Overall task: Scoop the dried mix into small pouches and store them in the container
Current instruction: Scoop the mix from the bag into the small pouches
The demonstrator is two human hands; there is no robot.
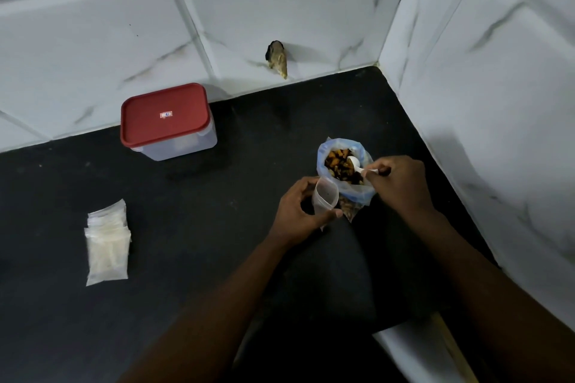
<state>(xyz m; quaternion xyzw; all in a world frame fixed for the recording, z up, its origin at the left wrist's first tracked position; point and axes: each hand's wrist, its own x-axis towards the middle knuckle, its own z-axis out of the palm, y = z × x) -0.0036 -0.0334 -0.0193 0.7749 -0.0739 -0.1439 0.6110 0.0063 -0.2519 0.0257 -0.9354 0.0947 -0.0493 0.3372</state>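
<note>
A blue-tinted plastic bag (323,152) of dark and orange dried mix (337,163) stands open on the black counter. My right hand (401,185) pinches the handle of a small white spoon (356,163), whose bowl rests on top of the mix. Just left of the bag, my left hand (298,207) holds a small clear pouch (325,197) upright with its mouth open. A clear container with a red lid (165,118) sits shut at the back left, against the wall.
A stack of several empty clear pouches (107,244) lies at the left on the counter (202,258). White marble-look tiles wall in the back and right sides. A dark broken hole (277,57) shows in the back wall. The counter's front edge shows at lower right.
</note>
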